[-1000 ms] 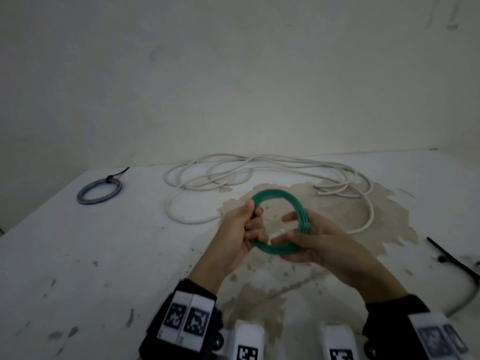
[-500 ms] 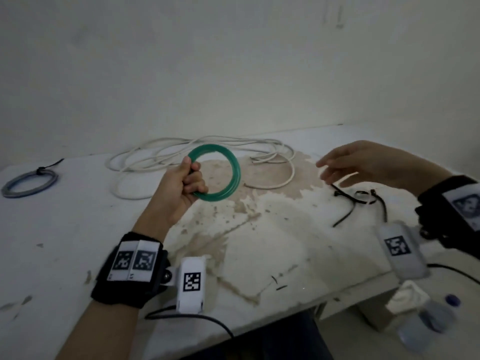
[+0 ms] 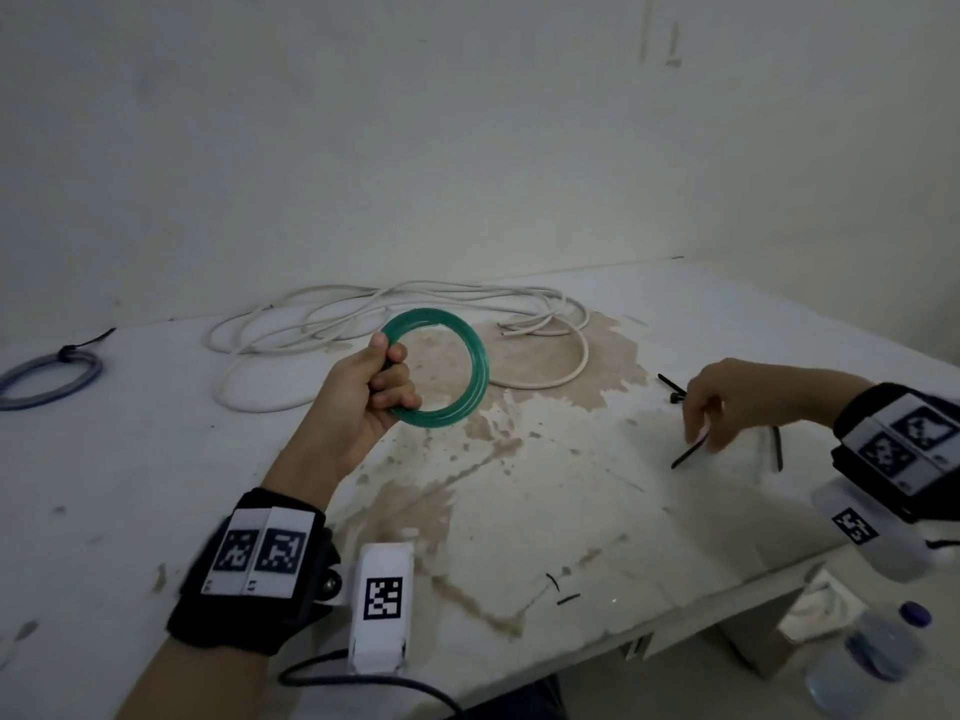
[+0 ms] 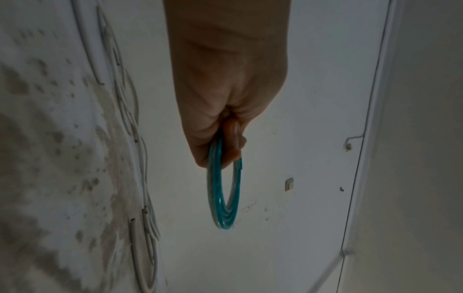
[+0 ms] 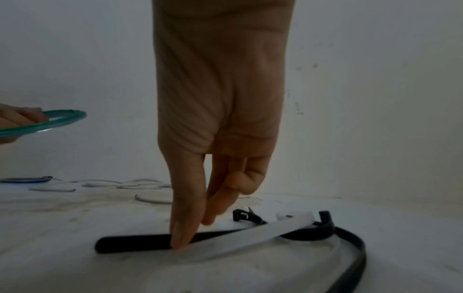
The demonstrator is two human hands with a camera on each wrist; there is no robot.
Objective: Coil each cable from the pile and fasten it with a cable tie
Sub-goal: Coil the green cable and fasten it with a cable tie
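Note:
My left hand (image 3: 387,376) grips a green cable coil (image 3: 475,366) by its left side and holds it upright above the stained table (image 3: 519,511). In the left wrist view the green coil (image 4: 225,208) hangs edge-on from the curled fingers (image 4: 233,136). Far to the right, my right hand (image 3: 704,444) reaches down onto a small heap of cable ties. There a fingertip (image 5: 180,237) touches a black cable tie (image 5: 135,242), with a white tie (image 5: 250,234) lying across it. The other fingers hang loose and nothing is lifted.
A loose white cable pile (image 3: 363,324) lies behind the coil. A grey-blue coil (image 3: 47,376) with a black tie on it sits at the far left. Small black offcuts (image 3: 566,597) lie near the front edge. A water bottle (image 3: 872,657) stands below the table's right corner.
My right hand let go of the green coil and swung right, down onto the cable ties. The left hand alone keeps the coil. My view has turned to the right.

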